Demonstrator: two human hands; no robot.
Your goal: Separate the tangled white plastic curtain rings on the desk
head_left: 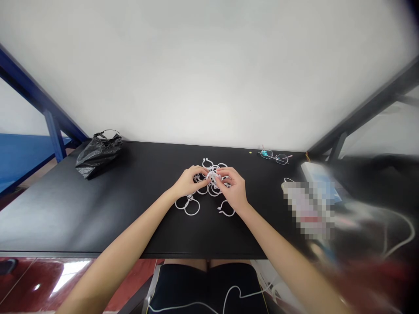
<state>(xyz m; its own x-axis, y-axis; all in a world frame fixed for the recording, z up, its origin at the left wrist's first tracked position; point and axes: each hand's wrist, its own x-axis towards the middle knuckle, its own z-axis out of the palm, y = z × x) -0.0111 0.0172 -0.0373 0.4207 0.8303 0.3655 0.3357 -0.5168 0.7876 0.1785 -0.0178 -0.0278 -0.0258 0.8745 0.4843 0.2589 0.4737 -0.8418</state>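
A pile of white plastic rings (214,168) lies in the middle of the black table (98,209). My left hand (188,181) and my right hand (234,187) meet over the pile, fingertips pinched together on one white ring (212,176) between them. More white rings lie loose near my wrists: two joined ones (188,205) under the left hand and one (226,210) under the right.
A crumpled black plastic bag (98,152) sits at the table's back left. A pair of glasses (275,156) lies at the back right. A blurred-out object (309,207) and white cables (393,235) are on the right. Blue metal frame bars (52,126) stand at left.
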